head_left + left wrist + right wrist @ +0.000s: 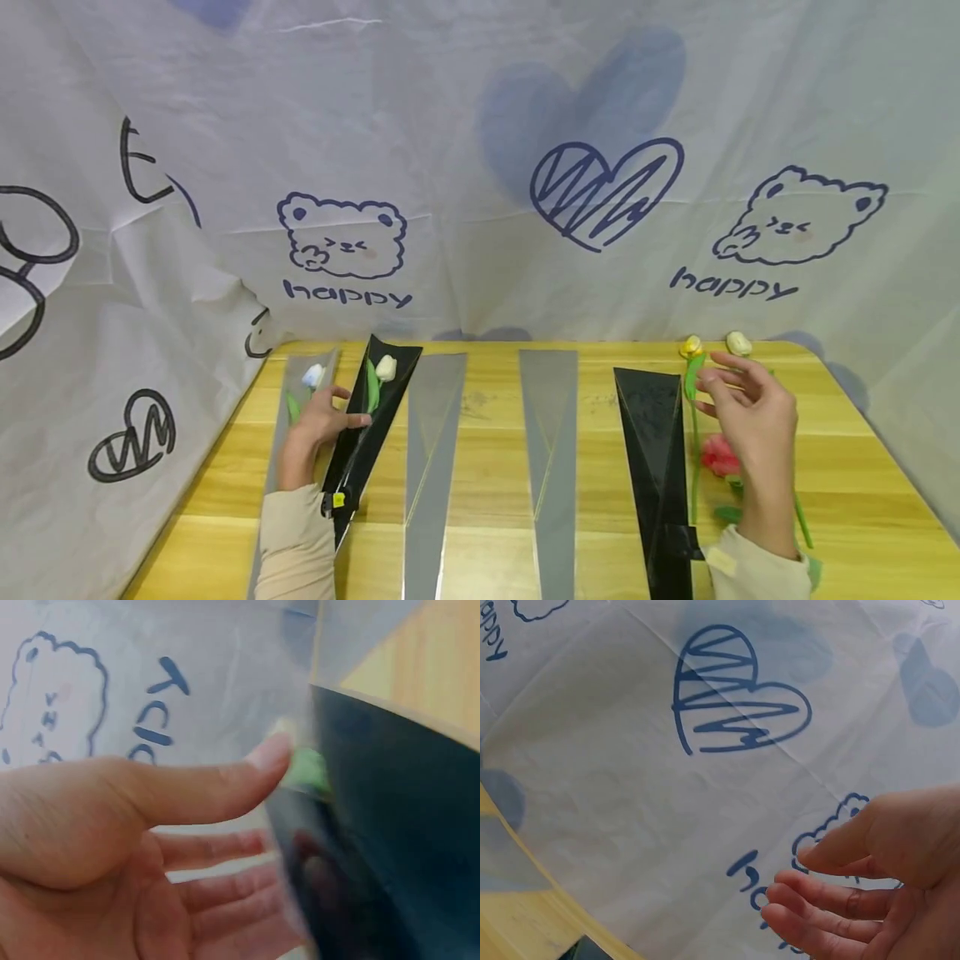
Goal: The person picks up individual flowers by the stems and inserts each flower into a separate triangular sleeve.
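Tulips on table before printed cloth

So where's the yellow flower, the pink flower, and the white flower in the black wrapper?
Yellow flower [691,347], head view, on its bloom.
Pink flower [717,456], head view, on its petals.
White flower [386,368], head view, on its bloom.

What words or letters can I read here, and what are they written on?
"happy": on the pale cloth, under the left bear drawing.
"happy": same cloth, under the right bear drawing.
Wrist views: only parts of "happy", turned sideways or tilted.
Black marks on the cloth's left: can't tell if they're letters.
Black wrappers: no writing I can read.
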